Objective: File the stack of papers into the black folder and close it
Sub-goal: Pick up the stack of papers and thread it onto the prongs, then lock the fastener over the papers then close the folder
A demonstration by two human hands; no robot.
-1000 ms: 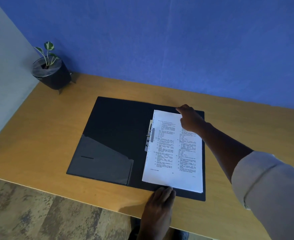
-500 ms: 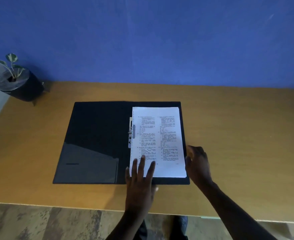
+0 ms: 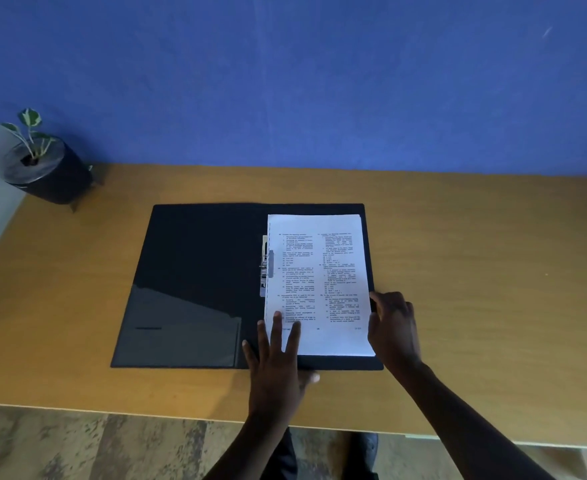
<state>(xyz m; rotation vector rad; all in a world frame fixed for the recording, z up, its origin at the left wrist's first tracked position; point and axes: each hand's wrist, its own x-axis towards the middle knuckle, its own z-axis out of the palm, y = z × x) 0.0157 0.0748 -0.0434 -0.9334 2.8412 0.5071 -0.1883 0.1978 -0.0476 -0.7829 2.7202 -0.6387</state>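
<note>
The black folder (image 3: 198, 271) lies open and flat on the wooden desk. A stack of printed white papers (image 3: 319, 282) rests on its right half, beside the metal clip (image 3: 266, 268) at the spine. My left hand (image 3: 278, 355) lies flat with fingers spread, its fingertips pressing the papers' lower left corner. My right hand (image 3: 394, 327) curls at the right edge of the folder and papers near the lower right corner, touching that edge; whether it grips anything is hidden.
A small plant in a black pot (image 3: 46, 168) stands at the desk's back left corner. The blue wall runs behind the desk (image 3: 475, 271). The desk's front edge is just below the folder, with the floor beyond.
My right hand came back from the papers' top edge to their lower right edge. My left hand slid up from the folder's front edge onto the papers. My view swung to centre the folder.
</note>
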